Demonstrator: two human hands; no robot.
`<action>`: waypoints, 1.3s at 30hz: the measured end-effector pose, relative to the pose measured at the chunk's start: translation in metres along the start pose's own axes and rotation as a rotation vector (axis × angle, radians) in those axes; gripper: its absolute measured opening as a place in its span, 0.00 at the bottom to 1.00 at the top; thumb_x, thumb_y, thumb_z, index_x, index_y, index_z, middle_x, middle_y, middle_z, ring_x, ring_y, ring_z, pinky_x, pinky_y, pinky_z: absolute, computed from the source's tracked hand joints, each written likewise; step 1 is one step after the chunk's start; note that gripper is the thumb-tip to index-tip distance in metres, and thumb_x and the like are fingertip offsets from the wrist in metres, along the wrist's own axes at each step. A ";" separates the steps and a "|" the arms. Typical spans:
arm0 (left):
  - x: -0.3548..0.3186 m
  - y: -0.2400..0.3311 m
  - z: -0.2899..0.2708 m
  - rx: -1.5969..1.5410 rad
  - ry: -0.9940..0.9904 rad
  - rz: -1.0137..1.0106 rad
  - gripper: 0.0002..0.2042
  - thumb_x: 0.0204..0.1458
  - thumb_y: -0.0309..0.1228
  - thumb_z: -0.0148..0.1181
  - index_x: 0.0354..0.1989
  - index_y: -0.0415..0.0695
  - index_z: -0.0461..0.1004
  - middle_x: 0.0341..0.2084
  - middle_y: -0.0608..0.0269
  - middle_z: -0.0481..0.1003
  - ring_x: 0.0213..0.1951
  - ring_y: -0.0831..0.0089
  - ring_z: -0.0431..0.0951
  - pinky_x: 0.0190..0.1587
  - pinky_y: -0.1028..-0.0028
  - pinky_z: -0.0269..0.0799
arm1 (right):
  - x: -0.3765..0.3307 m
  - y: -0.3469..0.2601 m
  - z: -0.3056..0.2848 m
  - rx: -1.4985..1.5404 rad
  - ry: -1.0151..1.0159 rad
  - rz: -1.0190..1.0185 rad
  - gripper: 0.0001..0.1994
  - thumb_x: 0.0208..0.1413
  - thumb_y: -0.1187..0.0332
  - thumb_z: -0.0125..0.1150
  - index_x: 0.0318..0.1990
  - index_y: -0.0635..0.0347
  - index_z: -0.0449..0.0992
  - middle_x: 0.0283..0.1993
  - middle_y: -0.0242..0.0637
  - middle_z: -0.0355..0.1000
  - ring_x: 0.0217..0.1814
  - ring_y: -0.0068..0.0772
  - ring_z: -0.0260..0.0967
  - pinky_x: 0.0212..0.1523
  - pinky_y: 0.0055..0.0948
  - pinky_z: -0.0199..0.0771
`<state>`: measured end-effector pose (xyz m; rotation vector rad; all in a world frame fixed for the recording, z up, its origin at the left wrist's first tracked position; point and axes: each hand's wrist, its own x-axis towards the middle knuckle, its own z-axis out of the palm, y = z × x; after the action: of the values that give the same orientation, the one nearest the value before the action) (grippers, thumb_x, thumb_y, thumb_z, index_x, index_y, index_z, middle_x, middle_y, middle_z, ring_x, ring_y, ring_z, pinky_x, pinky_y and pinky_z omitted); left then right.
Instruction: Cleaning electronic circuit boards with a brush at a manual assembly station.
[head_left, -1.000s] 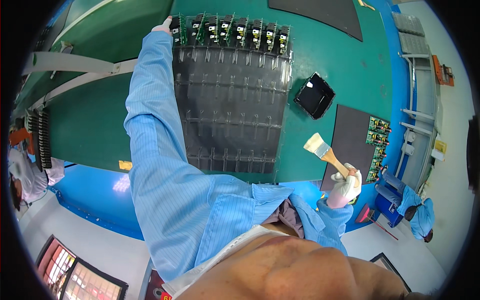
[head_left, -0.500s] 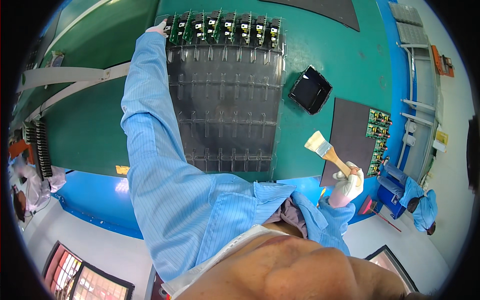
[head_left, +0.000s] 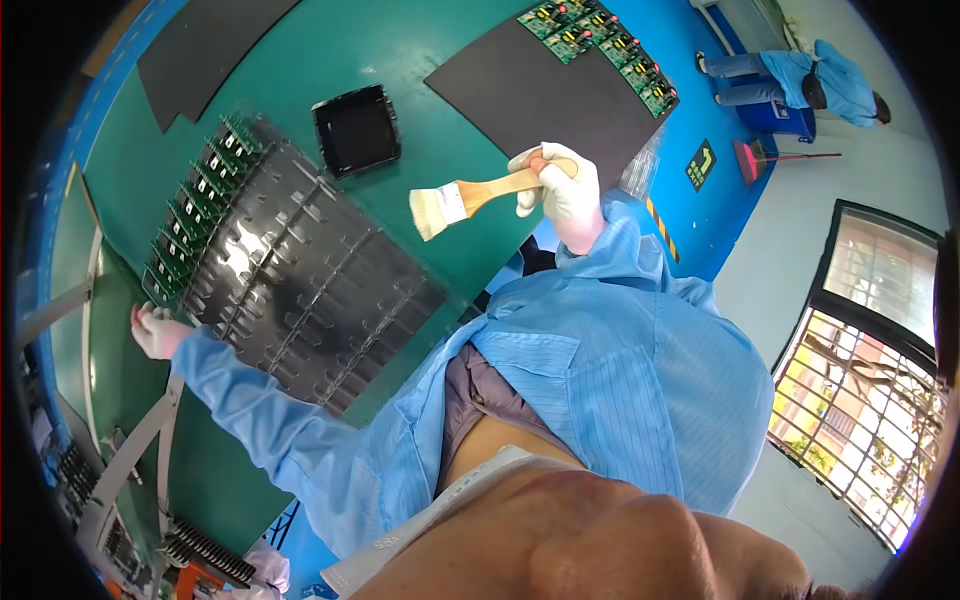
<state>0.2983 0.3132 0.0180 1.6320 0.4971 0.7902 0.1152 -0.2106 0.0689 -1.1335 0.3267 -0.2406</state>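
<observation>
My right hand (head_left: 568, 195), in a white glove with bare fingertips, is closed round the wooden handle of a flat paintbrush (head_left: 480, 196). Its pale bristles point left, above the green table. At the left, my left hand (head_left: 160, 332), gloved the same way, is close to the near end of a row of green circuit boards (head_left: 200, 205); its fingers are loosely bent and apart, and I see nothing held in them. The boards stand upright along the far-left edge of a clear plastic tray (head_left: 310, 265) with ribbed slots.
A black open box (head_left: 357, 132) sits beyond the tray. Further right, more circuit boards (head_left: 600, 50) lie along a dark mat (head_left: 520, 90). Another dark sheet (head_left: 205, 55) is at the far left. A person in blue (head_left: 835, 80) is at the upper right by a blue bin (head_left: 780, 118).
The view has turned, swinging the tray to the left and the mat upward. My left hand has come off the end board. The brush, still in my right hand, now lies nearly level.
</observation>
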 end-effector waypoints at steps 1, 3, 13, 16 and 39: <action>-0.040 0.028 0.024 0.032 -0.048 0.040 0.13 0.48 0.23 0.42 0.40 0.38 0.70 0.27 0.60 0.73 0.21 0.80 0.64 0.24 0.85 0.62 | 0.002 -0.007 -0.007 -0.022 -0.015 0.071 0.11 0.53 0.72 0.50 0.41 0.71 0.68 0.40 0.55 0.69 0.20 0.31 0.65 0.18 0.24 0.68; -0.090 0.053 0.055 -0.035 -0.193 0.004 0.15 0.45 0.20 0.41 0.42 0.37 0.69 0.28 0.59 0.73 0.19 0.81 0.63 0.22 0.86 0.61 | 0.006 -0.016 -0.032 0.033 -0.001 0.069 0.11 0.53 0.72 0.50 0.40 0.72 0.68 0.40 0.55 0.69 0.20 0.31 0.65 0.18 0.24 0.68; -0.364 0.088 0.341 0.176 -1.260 -0.318 0.15 0.50 0.31 0.50 0.46 0.39 0.69 0.28 0.65 0.71 0.24 0.79 0.67 0.28 0.81 0.65 | 0.047 -0.106 -0.233 0.244 0.181 -0.082 0.12 0.54 0.66 0.53 0.39 0.67 0.70 0.40 0.52 0.69 0.22 0.29 0.61 0.19 0.24 0.62; -0.443 0.080 0.445 0.532 -1.345 0.278 0.24 0.47 0.42 0.54 0.50 0.40 0.65 0.32 0.54 0.73 0.29 0.63 0.74 0.33 0.72 0.69 | 0.039 -0.124 -0.288 0.305 0.280 -0.112 0.12 0.54 0.65 0.54 0.40 0.65 0.70 0.41 0.49 0.68 0.23 0.29 0.61 0.21 0.24 0.63; -0.494 0.061 0.359 0.836 -1.575 0.772 0.09 0.49 0.29 0.48 0.40 0.50 0.66 0.37 0.56 0.65 0.38 0.56 0.70 0.39 0.65 0.69 | 0.046 -0.118 -0.342 0.364 0.205 -0.019 0.10 0.57 0.63 0.49 0.40 0.60 0.69 0.44 0.44 0.65 0.29 0.26 0.58 0.27 0.21 0.60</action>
<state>0.2184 -0.2900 -0.0603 2.6434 -1.1248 -0.4697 0.0274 -0.5636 0.0393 -0.7535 0.4340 -0.4166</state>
